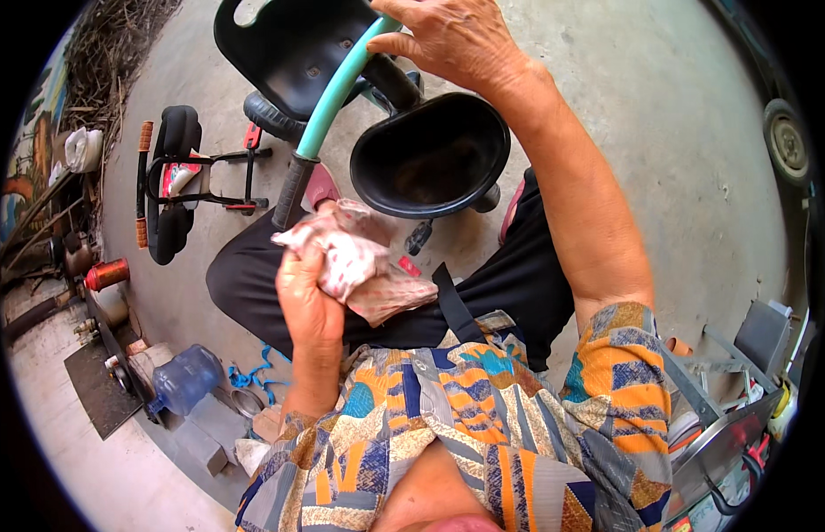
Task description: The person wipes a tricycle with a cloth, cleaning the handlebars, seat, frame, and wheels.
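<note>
Hands are well apart here. Left hand (308,297) is bunched around a pink-spotted cloth (355,266), up over the lap just by the dark grip (294,193) of a teal handlebar (333,102); can't tell if they touch. Right hand (452,40) is clamped on the bar's far part. Black tub (430,155) and black seat (293,66) sit right beside it.

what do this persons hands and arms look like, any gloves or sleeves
The left hand and right hand are ungloved, and no watch shows. The right sleeve is short and loose, with a blocky orange, navy, cream and teal pattern.
</note>
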Tool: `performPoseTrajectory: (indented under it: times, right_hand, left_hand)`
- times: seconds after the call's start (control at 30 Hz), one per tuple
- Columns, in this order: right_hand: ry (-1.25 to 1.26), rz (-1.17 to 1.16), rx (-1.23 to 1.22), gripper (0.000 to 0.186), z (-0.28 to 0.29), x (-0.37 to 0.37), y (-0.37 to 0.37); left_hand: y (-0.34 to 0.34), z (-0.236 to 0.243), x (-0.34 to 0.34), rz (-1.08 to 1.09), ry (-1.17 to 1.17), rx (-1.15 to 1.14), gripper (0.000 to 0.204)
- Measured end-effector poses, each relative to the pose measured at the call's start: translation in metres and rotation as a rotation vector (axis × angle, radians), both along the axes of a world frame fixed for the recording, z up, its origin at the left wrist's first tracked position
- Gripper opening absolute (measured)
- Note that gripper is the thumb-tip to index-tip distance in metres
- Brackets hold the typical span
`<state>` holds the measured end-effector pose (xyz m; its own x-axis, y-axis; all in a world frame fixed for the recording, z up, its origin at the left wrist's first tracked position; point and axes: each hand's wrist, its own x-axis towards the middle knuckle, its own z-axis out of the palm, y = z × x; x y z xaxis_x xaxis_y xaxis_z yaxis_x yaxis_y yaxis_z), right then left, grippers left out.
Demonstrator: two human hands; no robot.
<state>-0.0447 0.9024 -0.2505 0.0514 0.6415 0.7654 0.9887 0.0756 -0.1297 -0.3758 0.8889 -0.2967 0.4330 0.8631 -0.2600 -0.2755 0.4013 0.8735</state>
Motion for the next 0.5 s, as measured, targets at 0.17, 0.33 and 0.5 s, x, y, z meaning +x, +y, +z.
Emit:
performPoseTrajectory:
  times: [0.17, 0.33, 0.5]
  right_hand:
    - [0.126, -0.137, -0.019, 0.020, 0.015, -0.014, -0.016]
    - [0.327, -0.256, -0.675, 0.031, 0.003, -0.009, -0.047]
    - [0.424, -0.025, -0.765, 0.037, -0.017, -0.007, -0.066]
  left_hand:
    - [0.004, 0.033, 0.070, 0.079, 0.140, 0.782, 0.031]
    - [0.026, -0.011, 0.107, -0.171, 0.547, 1.182, 0.038]
    - [0.048, -0.010, 0.120, -0.232, 0.448, 1.083, 0.029]
